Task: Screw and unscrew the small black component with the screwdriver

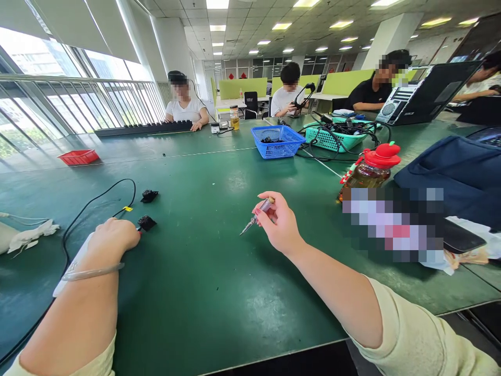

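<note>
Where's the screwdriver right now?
Head view, near centre: the screwdriver is in the right hand, over the green table, on the near side of the blue basket.

The right hand (279, 219) is raised over the table (188, 287), curled in a pinch, its forearm (336, 287) slanting across the near edge; the left hand (117, 232) sits lower, knuckles up, fingertips hidden

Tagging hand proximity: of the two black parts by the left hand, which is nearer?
The front black part, immediately beside the left hand; the rear black part lies farther back on the green table, clearly apart from that hand.
</note>
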{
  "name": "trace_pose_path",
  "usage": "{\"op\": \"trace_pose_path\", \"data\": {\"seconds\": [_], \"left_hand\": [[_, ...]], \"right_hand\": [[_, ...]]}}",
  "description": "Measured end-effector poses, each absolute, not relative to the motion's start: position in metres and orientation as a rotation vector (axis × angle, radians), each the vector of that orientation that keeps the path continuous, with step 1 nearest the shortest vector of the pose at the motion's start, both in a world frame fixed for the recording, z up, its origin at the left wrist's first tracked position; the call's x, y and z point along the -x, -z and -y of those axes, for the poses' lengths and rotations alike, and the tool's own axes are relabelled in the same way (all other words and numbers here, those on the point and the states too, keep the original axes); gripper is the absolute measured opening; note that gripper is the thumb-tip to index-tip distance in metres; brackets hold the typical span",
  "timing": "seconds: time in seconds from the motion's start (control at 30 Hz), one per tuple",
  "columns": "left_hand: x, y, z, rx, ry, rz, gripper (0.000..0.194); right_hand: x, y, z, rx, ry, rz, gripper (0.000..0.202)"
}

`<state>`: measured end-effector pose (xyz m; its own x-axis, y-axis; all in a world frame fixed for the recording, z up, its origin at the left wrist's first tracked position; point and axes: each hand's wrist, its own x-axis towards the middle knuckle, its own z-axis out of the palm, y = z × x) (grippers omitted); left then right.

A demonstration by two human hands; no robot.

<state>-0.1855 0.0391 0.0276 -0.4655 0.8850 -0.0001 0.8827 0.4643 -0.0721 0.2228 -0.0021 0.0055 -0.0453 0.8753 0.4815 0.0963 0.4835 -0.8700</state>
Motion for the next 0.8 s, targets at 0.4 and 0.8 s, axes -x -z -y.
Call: {"op": "trace_pose_path", "data": {"seconds": [0.4,0.8], "left_hand": [[0.133,-0.053,-0.026,1.825,-0.073,2.467,0.034],[0.133,-0.044,-0.034,1.958,-0.156,2.334,0.05]], "right_hand": [[-0.222,-0.005,0.002,0.901,-0.79,1.505,0.029],[-0.222,-0.003,0.002,0.858,-0.777,1.514,0.027]]}}
